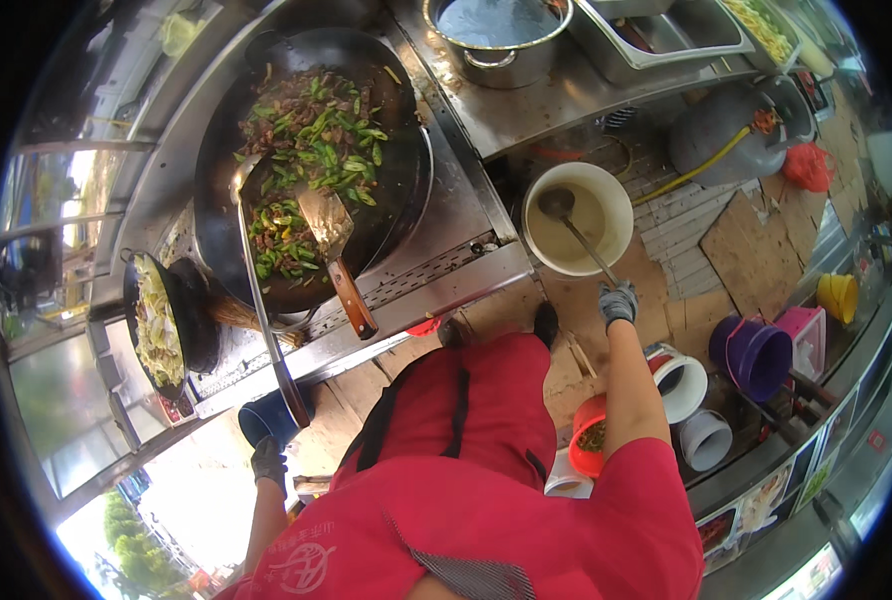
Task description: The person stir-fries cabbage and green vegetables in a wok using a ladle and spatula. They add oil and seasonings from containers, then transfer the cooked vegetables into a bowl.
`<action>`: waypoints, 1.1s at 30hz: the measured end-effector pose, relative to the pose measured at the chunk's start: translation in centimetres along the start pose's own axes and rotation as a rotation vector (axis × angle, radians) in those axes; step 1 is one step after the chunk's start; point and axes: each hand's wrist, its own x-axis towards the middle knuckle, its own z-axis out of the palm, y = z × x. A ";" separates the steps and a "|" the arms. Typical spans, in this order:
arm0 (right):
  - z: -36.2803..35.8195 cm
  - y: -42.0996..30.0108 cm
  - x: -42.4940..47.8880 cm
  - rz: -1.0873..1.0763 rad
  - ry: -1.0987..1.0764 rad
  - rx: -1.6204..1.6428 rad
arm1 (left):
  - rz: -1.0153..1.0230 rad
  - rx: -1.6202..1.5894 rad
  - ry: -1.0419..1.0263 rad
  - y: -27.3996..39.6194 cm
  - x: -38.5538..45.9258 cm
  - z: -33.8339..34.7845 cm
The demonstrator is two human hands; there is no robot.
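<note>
My right hand, in a grey glove, is closed around the handle end of a metal ladle. The ladle's bowl rests in cloudy liquid inside a white bucket. At the lower left, my gloved left hand is at a dark blue container and seems to hold it by its rim or side. A large wok on the stove holds sliced green peppers and chopped meat. A wood-handled spatula and a long-handled ladle lie across the wok, neither held.
A tilted pan of pale sliced food and a bristle brush sit left of the wok. A steel pot stands on the counter. Below are a gas cylinder, a yellow hose, a purple bucket and an orange-red bucket.
</note>
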 end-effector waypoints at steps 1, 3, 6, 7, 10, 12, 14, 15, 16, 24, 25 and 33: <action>1.7 0.5 1.9 -0.001 -0.039 0.034 | -0.084 0.171 0.008 -1.4 -1.7 -0.4; 6.2 1.8 5.7 0.045 -0.173 0.075 | -0.175 0.397 0.063 -1.2 -6.8 1.0; 10.0 1.3 9.0 0.251 -0.649 0.441 | -0.116 0.477 -0.021 -6.8 -9.2 2.8; 8.5 -1.3 6.9 0.252 -0.727 0.525 | -0.131 0.552 -0.051 -9.8 -11.0 3.4; 8.4 -5.7 7.0 0.672 -1.004 1.223 | -0.161 0.476 0.003 -13.4 -15.4 5.6; 14.8 -4.3 13.5 0.560 -0.989 1.622 | -0.128 0.511 -0.080 -4.1 -14.1 8.0; 14.5 -4.8 13.5 0.516 -0.901 1.593 | -0.078 0.531 -0.056 -4.9 -13.4 9.2; 9.6 -6.2 8.4 0.517 -0.858 1.294 | -0.184 0.462 -0.021 -10.1 -18.5 9.9; 8.6 -5.1 6.8 0.437 -0.845 1.170 | -0.181 0.459 -0.013 -10.2 -19.6 10.3; 7.2 0.9 1.8 0.152 -0.467 0.755 | -0.177 0.181 -0.102 -7.6 -19.2 12.4; 5.5 1.4 0.4 0.143 -0.461 0.801 | -0.150 0.212 -0.117 -7.7 -19.3 12.5; -7.1 8.7 -12.7 0.153 -0.606 1.205 | 0.038 0.395 -0.291 -7.5 -15.6 12.4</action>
